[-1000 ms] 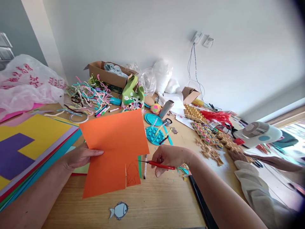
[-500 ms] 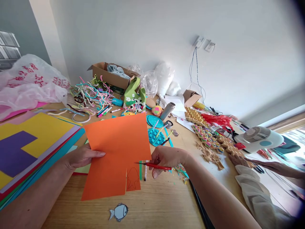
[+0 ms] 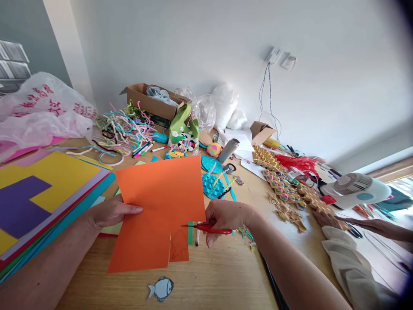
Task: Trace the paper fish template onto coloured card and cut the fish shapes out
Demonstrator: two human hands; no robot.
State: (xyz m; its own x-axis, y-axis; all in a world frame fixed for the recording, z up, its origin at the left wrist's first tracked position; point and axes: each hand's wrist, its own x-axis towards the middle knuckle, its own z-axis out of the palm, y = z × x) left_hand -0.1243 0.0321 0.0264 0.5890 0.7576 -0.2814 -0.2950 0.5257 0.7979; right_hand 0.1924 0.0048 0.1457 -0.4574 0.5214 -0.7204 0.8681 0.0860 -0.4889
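The left hand (image 3: 108, 212) reaches in from the lower left, forearm bare, thumb on top and fingers (image 3: 137, 209) pinched flat. The right hand (image 3: 226, 215) comes from the lower right, wrist bent inward, its fingers curled closed, knuckles up.

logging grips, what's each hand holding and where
Left hand pinches the orange paper at its left edge. Right hand holds red scissors by the handles.
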